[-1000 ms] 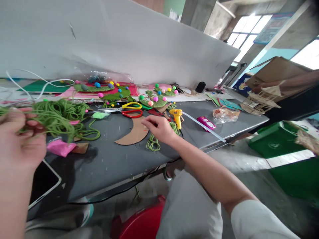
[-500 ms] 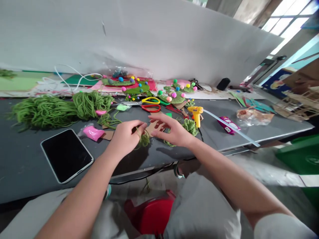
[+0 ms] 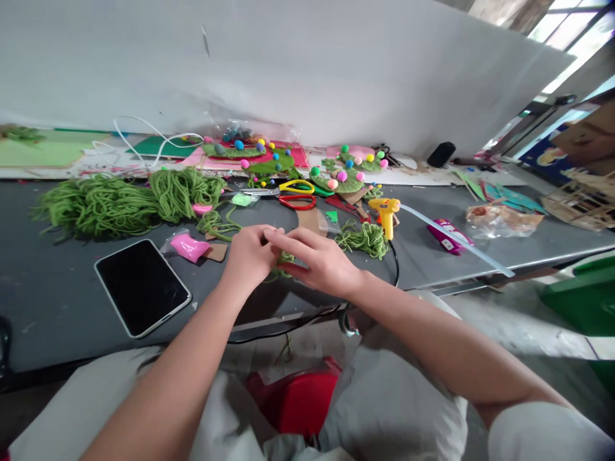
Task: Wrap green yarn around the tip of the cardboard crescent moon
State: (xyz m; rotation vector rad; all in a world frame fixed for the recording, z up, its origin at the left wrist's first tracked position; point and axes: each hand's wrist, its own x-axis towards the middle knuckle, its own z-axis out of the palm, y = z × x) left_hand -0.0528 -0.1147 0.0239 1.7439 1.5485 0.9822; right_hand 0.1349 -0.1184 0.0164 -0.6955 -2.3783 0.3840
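My left hand is closed on green yarn, whose loose strands show below the fingers. Against its fingertips rest the fingers of my right hand, bent together over the same yarn; the pinch point itself is hidden. Behind the hands lie a brown cardboard piece and scissors with yellow handles, beside a red-handled pair. A small heap of green yarn sits right of my right hand, next to a yellow glue gun.
A tablet and a pink packet lie at left, with big green yarn bundles behind. Green pieces with pompoms lie at the back. A purple packet and clear plastic bag are at right.
My right hand has moved left to meet my left hand, its fingers now together over the yarn. The camera view has shifted slightly.
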